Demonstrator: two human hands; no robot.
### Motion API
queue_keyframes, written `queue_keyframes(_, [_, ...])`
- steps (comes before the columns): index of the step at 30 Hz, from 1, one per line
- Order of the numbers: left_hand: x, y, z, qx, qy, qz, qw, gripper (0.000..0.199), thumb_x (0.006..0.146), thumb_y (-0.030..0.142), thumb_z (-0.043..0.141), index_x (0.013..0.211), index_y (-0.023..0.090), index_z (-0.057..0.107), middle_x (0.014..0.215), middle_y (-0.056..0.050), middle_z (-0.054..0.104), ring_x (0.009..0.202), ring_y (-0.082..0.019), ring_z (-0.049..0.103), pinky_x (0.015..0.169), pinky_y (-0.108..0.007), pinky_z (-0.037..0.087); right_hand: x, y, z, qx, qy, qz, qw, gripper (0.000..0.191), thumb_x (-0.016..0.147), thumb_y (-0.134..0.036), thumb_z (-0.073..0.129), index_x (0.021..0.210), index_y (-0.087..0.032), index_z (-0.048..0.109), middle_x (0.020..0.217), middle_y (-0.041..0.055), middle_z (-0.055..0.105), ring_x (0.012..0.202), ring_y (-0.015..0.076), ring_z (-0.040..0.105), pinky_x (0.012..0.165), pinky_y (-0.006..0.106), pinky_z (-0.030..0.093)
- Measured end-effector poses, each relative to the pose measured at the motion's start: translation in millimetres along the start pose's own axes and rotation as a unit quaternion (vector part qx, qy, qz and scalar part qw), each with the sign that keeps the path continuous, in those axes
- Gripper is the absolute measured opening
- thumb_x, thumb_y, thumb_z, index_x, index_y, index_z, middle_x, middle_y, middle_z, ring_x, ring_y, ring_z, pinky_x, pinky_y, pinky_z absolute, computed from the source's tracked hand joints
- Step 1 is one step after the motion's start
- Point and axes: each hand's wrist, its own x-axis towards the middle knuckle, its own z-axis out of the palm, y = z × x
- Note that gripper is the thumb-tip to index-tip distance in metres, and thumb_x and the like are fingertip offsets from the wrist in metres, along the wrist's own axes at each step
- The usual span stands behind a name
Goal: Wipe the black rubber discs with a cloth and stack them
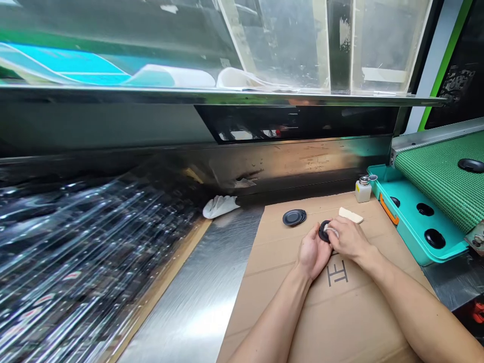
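Centrally, a small black disc [323, 231] lies in the cupped left hand [312, 253], above a cardboard sheet [280, 297]. The right hand [350, 239] pinches a small white wad [332, 231], probably cloth, against the disc's face; its exact fingertip contact is too small to tell. Beside the hands, a few similar discs overlap in a pile [294, 218], with a pale pad [350, 216] on the other side. A capped bottle [363, 191] stands near the teal tray [412, 248], in which more black pieces [434, 238] rest.

Likely faults, by cause: the disc may slip from the palm if the wad presses off-centre, since the left hand supports it more than it clamps it. Grit caught in the wad could scratch the dark surface, and bare fingertips could leave prints. A wide sweep of the right forearm might catch the pad or tip the bottle. Careless contact with the overlapping pile could rub one disc against another.
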Motion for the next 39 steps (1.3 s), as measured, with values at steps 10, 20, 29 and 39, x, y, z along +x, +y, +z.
queue_keyframes(10, [-7.0,7.5,4.9,0.051,-0.031,-0.029,0.998,0.036,0.1,0.036,0.045,0.099,0.01,0.07,0.095,-0.013,0.073,0.077,-0.019,0.067,0.062,-0.03,0.054,5.0,13.2,-10.0,0.163,0.109,0.011,0.98,0.013,0.095,-0.024,0.052,0.092,-0.021,0.065,0.093,0.0031,0.066,0.088,0.0154,0.061,0.08,0.025,0.045])
queue_keyframes(20, [-6.7,-6.0,2.9,0.146,0.004,0.026,0.989,0.048,0.101,0.047,0.04,0.084,0.012,0.068,0.076,-0.007,0.07,0.065,-0.016,0.063,0.065,-0.027,0.051,-1.7,-6.5,-1.5,0.065,0.077,0.039,0.994,0.014,0.094,-0.022,0.051,0.087,-0.02,0.063,0.091,0.0049,0.063,0.085,0.0178,0.058,0.076,0.027,0.041])
queue_keyframes(29, [-8.0,-1.5,2.7,0.097,0.054,0.02,0.994,0.045,0.097,0.051,0.047,0.084,0.014,0.068,0.085,-0.009,0.073,0.091,-0.023,0.07,0.085,-0.032,0.055,-7.9,-20.1,3.5,0.102,0.067,-0.021,0.992,0.015,0.093,-0.02,0.049,0.088,-0.02,0.063,0.088,0.0037,0.061,0.084,0.0167,0.058,0.076,0.026,0.042])
queue_keyframes(39, [-10.4,-1.2,10.0,0.176,0.01,0.001,0.984,0.052,0.099,0.053,0.036,0.078,0.012,0.061,0.065,-0.008,0.064,0.044,-0.012,0.051,0.044,-0.025,0.043,-0.1,2.9,6.1,0.059,0.109,0.008,0.992,0.017,0.095,-0.025,0.048,0.09,-0.02,0.063,0.092,0.0062,0.064,0.088,0.0196,0.059,0.078,0.028,0.043])
